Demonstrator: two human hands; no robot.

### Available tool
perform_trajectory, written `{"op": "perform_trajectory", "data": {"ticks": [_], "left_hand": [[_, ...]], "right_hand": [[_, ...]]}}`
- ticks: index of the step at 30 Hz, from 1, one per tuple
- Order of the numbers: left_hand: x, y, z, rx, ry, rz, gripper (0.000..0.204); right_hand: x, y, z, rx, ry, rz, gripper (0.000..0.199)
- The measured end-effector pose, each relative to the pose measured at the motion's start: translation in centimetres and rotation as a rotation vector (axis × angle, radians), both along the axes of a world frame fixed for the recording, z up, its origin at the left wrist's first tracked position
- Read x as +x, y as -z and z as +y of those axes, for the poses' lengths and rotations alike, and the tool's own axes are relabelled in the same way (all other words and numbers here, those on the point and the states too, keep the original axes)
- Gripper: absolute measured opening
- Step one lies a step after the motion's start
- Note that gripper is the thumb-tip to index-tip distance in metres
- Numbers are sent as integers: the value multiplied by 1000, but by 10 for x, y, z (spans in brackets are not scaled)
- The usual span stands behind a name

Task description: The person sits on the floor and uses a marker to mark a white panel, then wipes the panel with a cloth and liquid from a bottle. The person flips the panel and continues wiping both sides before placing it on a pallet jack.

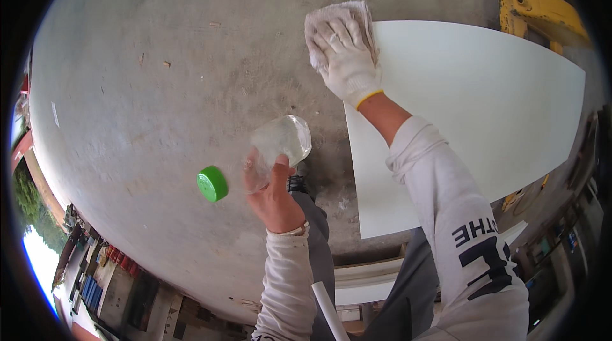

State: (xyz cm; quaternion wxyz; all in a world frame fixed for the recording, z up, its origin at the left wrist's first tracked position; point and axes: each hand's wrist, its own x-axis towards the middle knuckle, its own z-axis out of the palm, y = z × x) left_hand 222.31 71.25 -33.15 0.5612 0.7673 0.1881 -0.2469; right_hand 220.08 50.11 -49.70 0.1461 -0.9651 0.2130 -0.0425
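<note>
My bare left hand [278,202] is wrapped round a clear plastic jar [285,140], which is tilted with its rounded end pointing away from me. Left of that hand is a green screw cap [212,183], apart from the jar; whether it rests on the floor I cannot tell. In a white knit glove with a yellow cuff edge, my right hand [347,63] lies with its fingers over a folded pinkish-grey cloth [317,21]. The cloth overlaps the far left corner of a large white panel [472,105] and extends past its edge.
Grey concrete floor [140,105] with small scraps spreads to the left. A yellow metal machine part [542,9] stands at the panel's far right corner. A white tube [329,312] shows near my legs. Stacked materials [108,283] line the lower left.
</note>
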Motion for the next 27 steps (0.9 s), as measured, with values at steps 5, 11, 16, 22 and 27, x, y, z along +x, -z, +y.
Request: {"op": "perform_trajectory", "data": {"ticks": [5,11,16,22,27], "left_hand": [[9,-1,20,14,-16,-43,55],[16,-9,22,5,-75,26,53],[34,-10,31,17,-42,13,54],[39,-14,10,-9,21,-8,56],[32,0,15,12,88,1,56]], "right_hand": [[-80,-1,70,102,-102,49,45],[-5,1,3,-165,206,-2,44],[-65,3,68,-60,42,37,41],[-33,-2,29,-151,-20,-20,43],[-37,-4,43,50,63,57,44]]}}
